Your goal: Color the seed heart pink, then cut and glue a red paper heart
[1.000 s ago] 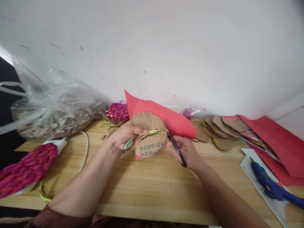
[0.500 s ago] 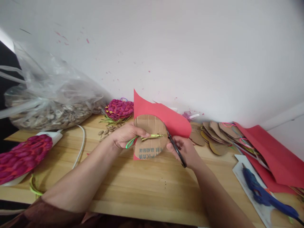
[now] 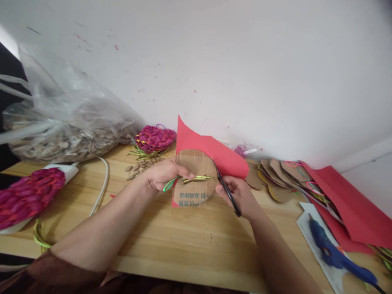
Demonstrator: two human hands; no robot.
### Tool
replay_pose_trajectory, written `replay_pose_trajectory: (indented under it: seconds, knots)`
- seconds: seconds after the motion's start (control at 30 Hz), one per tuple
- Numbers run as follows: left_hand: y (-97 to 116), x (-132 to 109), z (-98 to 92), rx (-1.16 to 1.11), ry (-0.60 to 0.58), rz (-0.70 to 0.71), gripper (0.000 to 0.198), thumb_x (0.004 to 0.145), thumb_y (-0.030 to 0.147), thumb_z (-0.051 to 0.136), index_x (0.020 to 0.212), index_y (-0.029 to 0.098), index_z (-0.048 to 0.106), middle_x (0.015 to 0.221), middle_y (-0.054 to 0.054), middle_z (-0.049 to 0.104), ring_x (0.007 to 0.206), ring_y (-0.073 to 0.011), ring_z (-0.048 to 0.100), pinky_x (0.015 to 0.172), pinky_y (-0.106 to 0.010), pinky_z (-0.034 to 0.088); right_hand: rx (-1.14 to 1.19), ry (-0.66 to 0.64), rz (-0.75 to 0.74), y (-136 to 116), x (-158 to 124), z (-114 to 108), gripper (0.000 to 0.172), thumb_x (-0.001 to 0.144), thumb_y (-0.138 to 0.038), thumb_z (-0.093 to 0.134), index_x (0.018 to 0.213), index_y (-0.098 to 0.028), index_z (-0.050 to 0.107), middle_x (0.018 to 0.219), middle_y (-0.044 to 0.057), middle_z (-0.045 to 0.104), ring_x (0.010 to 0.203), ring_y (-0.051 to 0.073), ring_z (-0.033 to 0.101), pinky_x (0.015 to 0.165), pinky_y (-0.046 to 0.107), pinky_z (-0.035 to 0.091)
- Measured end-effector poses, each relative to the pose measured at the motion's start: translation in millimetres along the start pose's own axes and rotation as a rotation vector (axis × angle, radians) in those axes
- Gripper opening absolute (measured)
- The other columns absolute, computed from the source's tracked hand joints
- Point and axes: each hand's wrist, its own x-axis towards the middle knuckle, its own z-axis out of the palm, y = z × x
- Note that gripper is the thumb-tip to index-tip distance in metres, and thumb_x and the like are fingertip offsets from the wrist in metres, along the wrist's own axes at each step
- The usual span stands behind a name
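Shifted slightly rightward since a second ago, the cardboard disc (image 3: 196, 163) and red paper (image 3: 214, 147) are held mid-frame by the left hand (image 3: 165, 173); black scissors (image 3: 227, 190) are gripped by the right hand (image 3: 241, 194), blades at the disc's edge. At frame left, space is taken up by a plastic bag (image 3: 70, 118); at right, cardboard cutouts (image 3: 277, 175) and a blue glue gun (image 3: 332, 253) are laid

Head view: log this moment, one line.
left hand: grips cardboard piece | right hand: holds scissors at red paper | far right: blue glue gun
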Motion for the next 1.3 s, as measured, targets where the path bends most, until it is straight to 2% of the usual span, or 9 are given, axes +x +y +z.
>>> replay_pose_trajectory:
  seconds: [0.23,0.5,0.67,0.97,1.17,1.3]
  knots:
    - [-1,1,-1.9,0.015,-0.035,0.002,0.028,0.053,0.001,0.084,0.077,0.010,0.075,0.073,-0.012,0.078,0.064,-0.0228,0.073,0.065,-0.033,0.062,-0.091,-0.009,0.061,-8,-1,-12,0.053,0.076,-0.065,0.075,0.065,-0.023,0.045,0.060,-0.006,0.035,0.057,0.011,0.033,0.052,0.027,0.022]
    - [-10,7,-6.7,0.055,-0.067,-0.042,0.030,0.055,0.002,0.082,0.085,0.009,0.079,0.081,-0.013,0.079,0.068,-0.0224,0.073,0.067,-0.033,0.062,-0.108,-0.036,0.001,-3,1,-12,0.055,0.078,-0.066,0.075,0.066,-0.022,0.043,0.066,-0.006,0.031,0.061,0.011,0.030,0.055,0.027,0.023]
    - [-14,10,-7.2,0.034,-0.085,-0.042,0.029,0.054,0.000,0.081,0.082,0.009,0.078,0.081,-0.014,0.080,0.070,-0.0230,0.074,0.069,-0.033,0.062,-0.113,-0.053,-0.006,-4,0,-12,0.058,0.079,-0.067,0.074,0.066,-0.023,0.039,0.067,-0.006,0.028,0.062,0.011,0.029,0.056,0.027,0.021]
    - [-10,6,-4.5,0.042,-0.042,-0.049,0.034,0.051,0.001,0.082,0.084,0.008,0.079,0.080,-0.014,0.080,0.069,-0.0226,0.074,0.068,-0.033,0.062,-0.023,-0.049,0.007,-6,-1,-10,0.058,0.076,-0.067,0.075,0.064,-0.022,0.041,0.065,-0.006,0.029,0.061,0.010,0.027,0.055,0.027,0.020]
    - [-10,6,-5.7,0.047,-0.083,-0.047,0.028,0.055,0.001,0.082,0.082,0.009,0.078,0.077,-0.013,0.079,0.068,-0.0233,0.074,0.070,-0.035,0.062,-0.101,-0.041,0.058,-3,-1,-16,0.057,0.074,-0.067,0.077,0.063,-0.022,0.044,0.062,-0.007,0.032,0.058,0.010,0.029,0.053,0.027,0.021]
    - [-10,7,-8.0,0.056,-0.115,-0.045,0.025,0.055,0.001,0.081,0.078,0.010,0.077,0.074,-0.011,0.078,0.068,-0.0223,0.073,0.067,-0.032,0.061,-0.145,-0.026,0.021,-2,0,-20,0.058,0.073,-0.064,0.079,0.061,-0.023,0.040,0.063,-0.007,0.030,0.059,0.010,0.027,0.054,0.027,0.021]
